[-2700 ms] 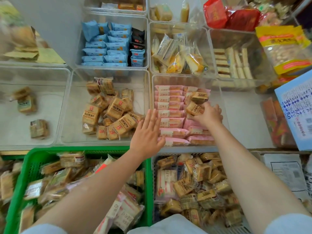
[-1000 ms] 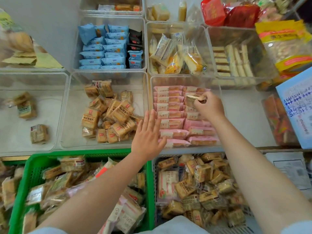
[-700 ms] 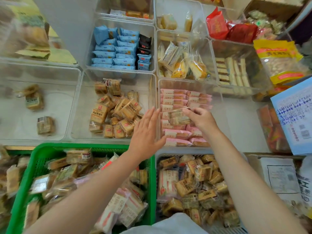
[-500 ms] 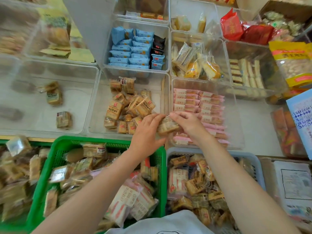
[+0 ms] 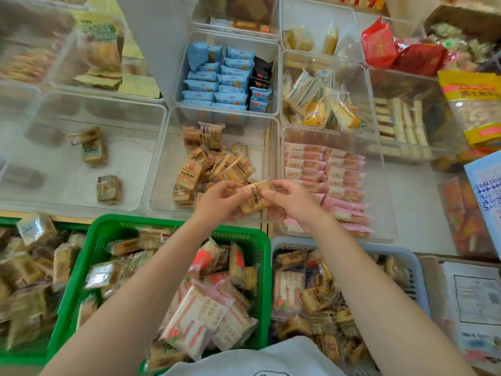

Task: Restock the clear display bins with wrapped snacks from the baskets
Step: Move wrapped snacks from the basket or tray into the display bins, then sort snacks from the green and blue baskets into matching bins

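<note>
A brown wrapped snack [image 5: 254,196] is held between both my hands over the wall between two clear bins. My left hand [image 5: 217,204] pinches its left end and my right hand [image 5: 292,203] pinches its right end. The clear bin [image 5: 162,169] to the left holds a loose pile of the same brown snacks [image 5: 217,164]. Neat rows of pink wrapped snacks [image 5: 325,175] fill the clear bin [image 5: 385,185] on the right. Below, a green basket [image 5: 86,256] and a grey basket [image 5: 412,267] are full of mixed wrapped snacks.
A wide clear bin [image 5: 27,158] at the left holds three brown snacks. Behind are bins of blue packets [image 5: 222,77], yellow cakes [image 5: 322,104] and sliced bars [image 5: 398,120]. Red and yellow bags [image 5: 379,44] sit at the back right, a blue-white box [image 5: 485,191] at the right.
My right hand lifted a brown snack off the pink rows and brought it left. My left hand closed onto its other end. The camera view shifted right.
</note>
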The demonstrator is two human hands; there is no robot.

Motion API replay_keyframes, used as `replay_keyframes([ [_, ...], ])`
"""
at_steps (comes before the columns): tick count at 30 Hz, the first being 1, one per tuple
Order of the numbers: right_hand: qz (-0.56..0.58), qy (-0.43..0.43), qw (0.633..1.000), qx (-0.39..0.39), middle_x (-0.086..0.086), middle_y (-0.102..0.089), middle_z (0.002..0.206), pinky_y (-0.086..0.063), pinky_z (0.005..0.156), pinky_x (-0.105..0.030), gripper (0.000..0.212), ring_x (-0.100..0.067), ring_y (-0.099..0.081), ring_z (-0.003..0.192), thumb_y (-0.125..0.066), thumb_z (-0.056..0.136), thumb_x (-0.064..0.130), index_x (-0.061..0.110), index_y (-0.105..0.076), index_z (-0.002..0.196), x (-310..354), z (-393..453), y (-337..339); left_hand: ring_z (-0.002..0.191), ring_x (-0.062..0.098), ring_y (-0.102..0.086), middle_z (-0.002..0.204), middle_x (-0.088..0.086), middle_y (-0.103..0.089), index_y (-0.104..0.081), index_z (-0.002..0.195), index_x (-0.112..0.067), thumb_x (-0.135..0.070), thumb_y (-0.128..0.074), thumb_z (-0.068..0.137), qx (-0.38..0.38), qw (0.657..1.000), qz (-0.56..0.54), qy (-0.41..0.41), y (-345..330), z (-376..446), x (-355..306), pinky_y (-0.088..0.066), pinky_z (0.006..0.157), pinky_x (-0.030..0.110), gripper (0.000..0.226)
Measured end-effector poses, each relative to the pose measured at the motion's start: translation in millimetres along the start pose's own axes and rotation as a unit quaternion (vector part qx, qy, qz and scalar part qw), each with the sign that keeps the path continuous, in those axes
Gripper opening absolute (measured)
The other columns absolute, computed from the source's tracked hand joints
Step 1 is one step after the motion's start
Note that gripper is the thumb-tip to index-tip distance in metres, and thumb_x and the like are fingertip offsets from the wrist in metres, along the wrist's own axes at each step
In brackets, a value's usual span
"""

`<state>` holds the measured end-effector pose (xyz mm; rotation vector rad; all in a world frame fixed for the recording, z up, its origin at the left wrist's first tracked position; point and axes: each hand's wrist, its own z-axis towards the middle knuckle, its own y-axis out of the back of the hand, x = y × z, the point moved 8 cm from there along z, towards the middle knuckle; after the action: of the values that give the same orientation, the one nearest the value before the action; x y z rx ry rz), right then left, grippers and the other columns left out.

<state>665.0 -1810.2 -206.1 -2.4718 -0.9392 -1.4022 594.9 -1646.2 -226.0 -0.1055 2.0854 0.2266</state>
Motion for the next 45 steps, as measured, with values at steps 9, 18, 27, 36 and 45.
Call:
replay_keyframes([
  [9, -0.126, -0.019, 0.984, -0.127, 0.003, -0.066, 0.104, -0.057, 0.082, -0.036, 0.017, -0.015, -0.066, 0.088, -0.051, 0.102, 0.024, 0.022, -0.062, 0.115, -27.0, 3.4, 47.3, 0.097, 0.016, -0.060, 0.112, -0.004, -0.067, -0.069, 0.116, -0.021, -0.049, -0.060, 0.095, 0.005, 0.941, 0.334, -0.043, -15.0, 43.7, 15.0, -0.046, 0.072, 0.029, 0.036],
  [18, -0.153, 0.022, 0.974, -0.165, 0.006, -0.065, 0.097, -0.053, 0.080, -0.032, 0.020, -0.015, -0.064, 0.089, -0.050, 0.101, 0.017, 0.016, -0.066, 0.113, -49.1, -24.5, 59.4, 0.124, 0.029, -0.047, 0.133, 0.009, -0.053, -0.057, 0.129, -0.015, -0.036, -0.047, 0.096, -0.125, 0.833, 0.469, -0.266, -61.5, -18.0, 4.3, -0.040, 0.102, 0.045, 0.040],
  [27, -0.200, -0.073, 0.958, -0.192, 0.002, -0.066, 0.097, -0.053, 0.080, -0.036, 0.018, -0.020, -0.063, 0.091, -0.052, 0.101, 0.021, 0.017, -0.068, 0.108, -138.8, -104.4, 64.6, 0.136, 0.025, -0.041, 0.145, 0.005, -0.048, -0.051, 0.142, -0.016, -0.039, -0.048, 0.098, 0.098, 0.828, 0.517, -0.195, -102.9, -88.0, 88.0, -0.039, 0.110, 0.046, 0.049],
  [36, -0.514, -0.226, 0.827, -0.035, -0.017, -0.028, 0.145, -0.041, 0.100, -0.044, 0.071, -0.037, -0.039, 0.128, -0.051, 0.097, 0.012, 0.036, -0.020, 0.155, -236.5, -140.0, 4.6, 0.146, 0.022, -0.026, 0.156, 0.002, -0.034, -0.036, 0.151, -0.021, -0.040, -0.047, 0.100, 0.131, 0.809, 0.540, -0.194, -125.2, -121.2, 95.5, -0.025, 0.119, 0.043, 0.055],
  [45, -0.251, -0.104, 0.948, -0.167, -0.003, -0.045, 0.130, -0.049, 0.098, -0.042, 0.060, -0.023, -0.052, 0.117, -0.081, 0.079, 0.040, 0.022, -0.050, 0.127, -186.3, -153.7, 35.8, 0.144, 0.021, -0.026, 0.154, 0.002, -0.035, -0.040, 0.148, -0.022, -0.039, -0.054, 0.097, 0.131, 0.843, 0.487, -0.188, -119.9, -136.1, 84.1, -0.027, 0.119, 0.041, 0.056],
])
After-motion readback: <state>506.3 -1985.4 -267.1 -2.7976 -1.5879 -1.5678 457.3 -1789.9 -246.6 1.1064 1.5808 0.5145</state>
